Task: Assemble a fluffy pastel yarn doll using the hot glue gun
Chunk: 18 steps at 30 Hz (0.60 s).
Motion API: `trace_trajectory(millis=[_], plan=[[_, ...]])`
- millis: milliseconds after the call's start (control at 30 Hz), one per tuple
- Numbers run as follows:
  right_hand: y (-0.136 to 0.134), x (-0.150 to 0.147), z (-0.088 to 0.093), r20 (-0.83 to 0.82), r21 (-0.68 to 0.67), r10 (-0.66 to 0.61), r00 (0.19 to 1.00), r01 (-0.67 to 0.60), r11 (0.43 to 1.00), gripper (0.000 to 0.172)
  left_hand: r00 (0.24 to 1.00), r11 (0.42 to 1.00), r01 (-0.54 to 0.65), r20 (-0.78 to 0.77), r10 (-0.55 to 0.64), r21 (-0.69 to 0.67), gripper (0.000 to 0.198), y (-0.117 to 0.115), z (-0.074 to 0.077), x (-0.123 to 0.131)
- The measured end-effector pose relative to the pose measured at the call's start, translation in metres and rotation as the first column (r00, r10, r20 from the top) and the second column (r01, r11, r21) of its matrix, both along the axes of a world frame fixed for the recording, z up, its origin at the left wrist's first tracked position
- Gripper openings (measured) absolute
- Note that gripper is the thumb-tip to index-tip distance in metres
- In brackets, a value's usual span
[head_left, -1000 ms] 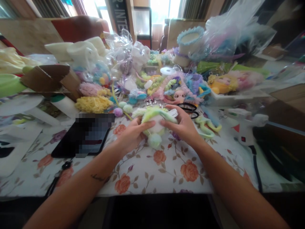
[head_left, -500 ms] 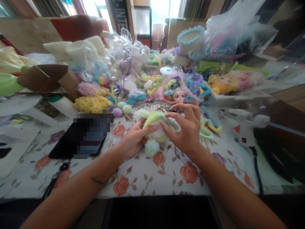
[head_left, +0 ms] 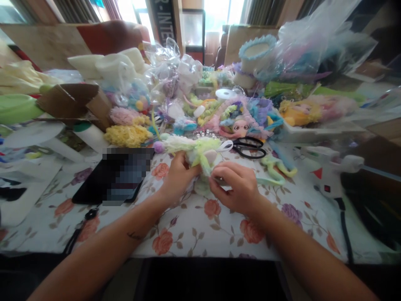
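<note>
My left hand [head_left: 180, 177] is closed round a fuzzy yellow-green plush doll [head_left: 205, 148], thumb in front and the other fingers mostly hidden behind it. The doll has pale strands at its left and a white ribbon loop [head_left: 226, 145] at its upper right. My right hand [head_left: 235, 184] pinches at the doll's lower edge, its fingertips bunched together; exactly which bit they grip is too small to tell. Black-handled scissors [head_left: 250, 147] lie just beyond my right hand. A pale green fuzzy strip [head_left: 275, 171] rests to its right.
To the left lies a black tablet [head_left: 112, 177], with a purple pompom [head_left: 159, 146] beyond it. A white glue gun [head_left: 333, 171] stands at the right. Doll parts, fuzzy trims, a ribbon spool [head_left: 224, 93], plastic bags and a cardboard box [head_left: 67, 102] crowd the back of the flowered tablecloth [head_left: 194, 238].
The doll has been turned, so its ribbon loop shows and the pale blue-green pompom below is out of sight. My right hand has moved lower and its spread fingers have closed into a pinch.
</note>
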State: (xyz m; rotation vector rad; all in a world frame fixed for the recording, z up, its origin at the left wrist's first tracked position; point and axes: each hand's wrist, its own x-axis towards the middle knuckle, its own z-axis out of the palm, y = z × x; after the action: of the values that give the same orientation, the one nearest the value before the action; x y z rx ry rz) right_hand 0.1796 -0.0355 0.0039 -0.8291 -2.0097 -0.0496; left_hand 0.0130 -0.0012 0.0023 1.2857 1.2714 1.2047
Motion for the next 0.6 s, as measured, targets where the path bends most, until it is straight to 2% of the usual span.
trace_trajectory(millis=[133,233,333,433,500,600], plan=[[-0.0025,-0.0034,-0.0017,-0.042,-0.072,0.011,0.999,-0.014,0.997,0.014,0.995,0.999,-0.006,-0.104,0.01,0.037,0.022,0.0023,-0.0023,-0.0017],[-0.0009,-0.0036,-0.0023,-0.185,-0.16,-0.111,0.976,0.081,0.984,0.011,0.995,1.0,-0.016,-0.094,0.018,0.02,0.024,0.0015,-0.0016,-0.0019],[0.0004,-0.0023,-0.0009,-0.291,-0.344,-0.178,0.94,0.071,0.936,0.018,0.989,0.994,0.099,0.119,-0.092,-0.048,0.027,0.0009,0.0012,-0.0007],[-0.0002,-0.0014,0.0017,-0.306,-0.456,-0.168,0.937,0.011,0.89,0.027,0.901,0.956,0.275,0.375,-0.22,-0.099,0.033,0.001,0.0042,0.0004],[-0.0012,-0.0018,0.0032,-0.278,-0.469,-0.173,0.945,0.024,0.883,0.026,0.853,0.927,0.355,0.447,-0.269,-0.119,0.031,0.0007,0.0057,0.0001],[-0.0022,-0.0033,0.004,-0.258,-0.433,-0.19,0.947,0.063,0.899,0.016,0.799,0.878,0.456,0.499,-0.335,-0.142,0.03,-0.0006,0.0061,-0.0022]])
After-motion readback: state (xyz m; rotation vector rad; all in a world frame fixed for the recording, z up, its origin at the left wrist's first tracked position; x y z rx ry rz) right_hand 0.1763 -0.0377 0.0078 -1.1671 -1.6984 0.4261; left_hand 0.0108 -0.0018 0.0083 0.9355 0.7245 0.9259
